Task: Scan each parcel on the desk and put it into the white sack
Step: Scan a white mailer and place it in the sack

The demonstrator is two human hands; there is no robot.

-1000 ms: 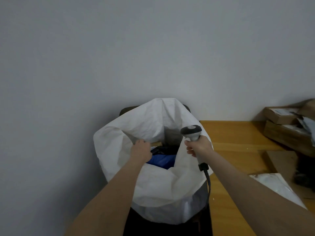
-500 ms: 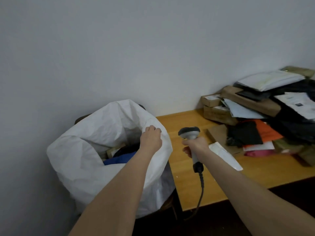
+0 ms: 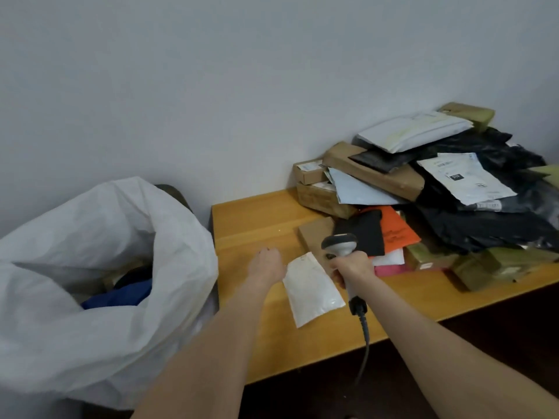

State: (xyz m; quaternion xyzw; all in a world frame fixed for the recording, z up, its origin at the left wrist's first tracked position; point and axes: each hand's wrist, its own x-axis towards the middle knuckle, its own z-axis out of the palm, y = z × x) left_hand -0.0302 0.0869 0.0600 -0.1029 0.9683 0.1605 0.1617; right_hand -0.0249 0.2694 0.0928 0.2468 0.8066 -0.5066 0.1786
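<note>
Wooden desk (image 3: 257, 219), right hand (image 3: 352, 266) fingers round scanner (image 3: 338, 243), left hand (image 3: 266, 266) fingers unclear

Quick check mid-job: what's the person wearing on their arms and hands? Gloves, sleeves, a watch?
No sleeves in view: left forearm and right forearm are bare. Left hand and right hand are ungloved; no watch, ring or wristband shows.
</note>
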